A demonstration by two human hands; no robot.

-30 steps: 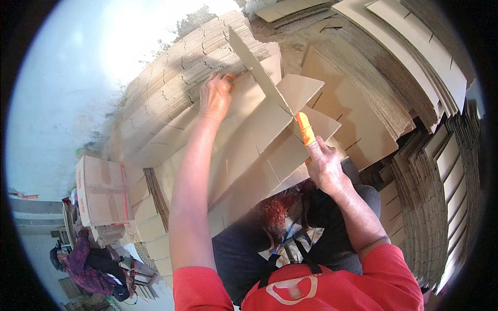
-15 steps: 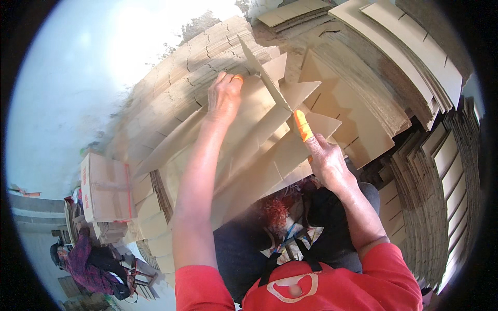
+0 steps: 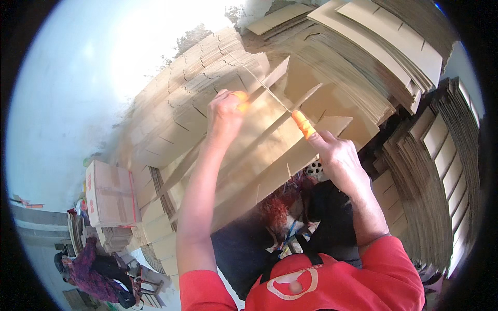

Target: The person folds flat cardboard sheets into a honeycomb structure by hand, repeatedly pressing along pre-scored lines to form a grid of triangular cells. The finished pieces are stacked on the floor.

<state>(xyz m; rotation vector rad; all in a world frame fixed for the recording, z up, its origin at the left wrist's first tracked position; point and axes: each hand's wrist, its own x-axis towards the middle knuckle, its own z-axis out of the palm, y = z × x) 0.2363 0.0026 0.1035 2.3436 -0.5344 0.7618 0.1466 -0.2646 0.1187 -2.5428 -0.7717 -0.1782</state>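
Observation:
Slotted cardboard strips stand on edge in front of me, several long ones (image 3: 282,159) running side by side. A narrower cardboard strip (image 3: 259,82) crosses them and shows nearly edge-on. My right hand (image 3: 336,155) grips the near end of this cross strip, an orange finger cover lying along it. My left hand (image 3: 224,115), also with orange finger covers, is closed at the farthest long strip, left of the cross strip. Its fingertips are partly hidden and slightly blurred. The long strips extend beneath my left forearm.
Stacked slotted cardboard (image 3: 207,62) rises behind against the pale wall. More cardboard piles (image 3: 353,67) stand at the far right, with tall stacks (image 3: 423,181) beside me. A carton (image 3: 110,194) sits at the left, and a person in a dark plaid top (image 3: 88,274) is beyond it.
The cross strip has tilted from showing its broad face to nearly edge-on, lower between the long strips. My left hand has moved slightly nearer; my right stays at the strip's end.

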